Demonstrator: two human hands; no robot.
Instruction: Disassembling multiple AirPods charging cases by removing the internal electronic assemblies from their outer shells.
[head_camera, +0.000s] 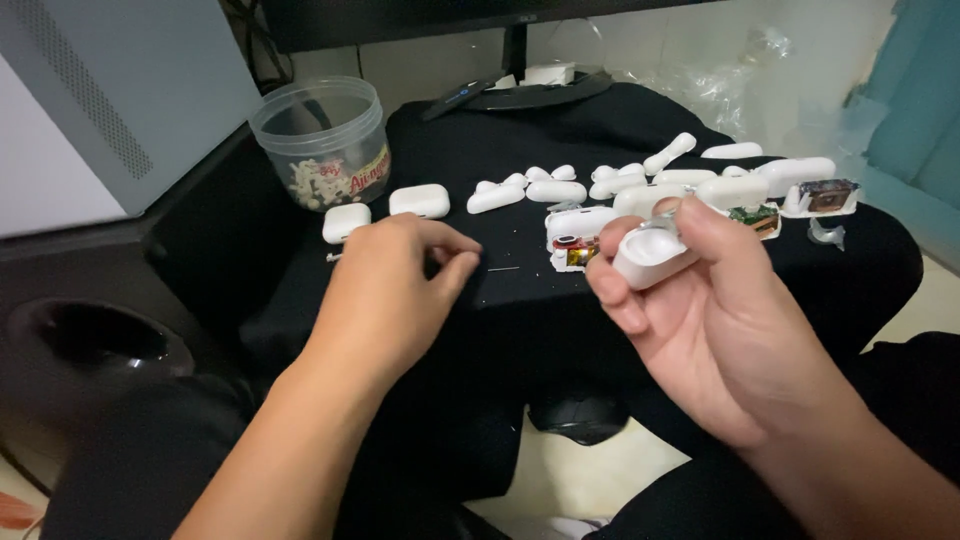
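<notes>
My right hand (715, 310) holds a white earbud-case shell (652, 255) up over the black cloth (560, 300), hollow side up, gripped between thumb and fingers. My left hand (395, 290) rests low on the cloth with thumb and forefinger pinched together near a thin metal pin (503, 268); whether it holds anything I cannot tell. An opened case with exposed electronics (572, 250) lies just beyond my right hand.
Several white case halves and parts (560, 188) lie in a row across the back of the cloth, two closed cases (420, 200) at left. A clear plastic jar (325, 140) stands back left. A monitor stand (525, 90) and a grey box (110, 100) are behind.
</notes>
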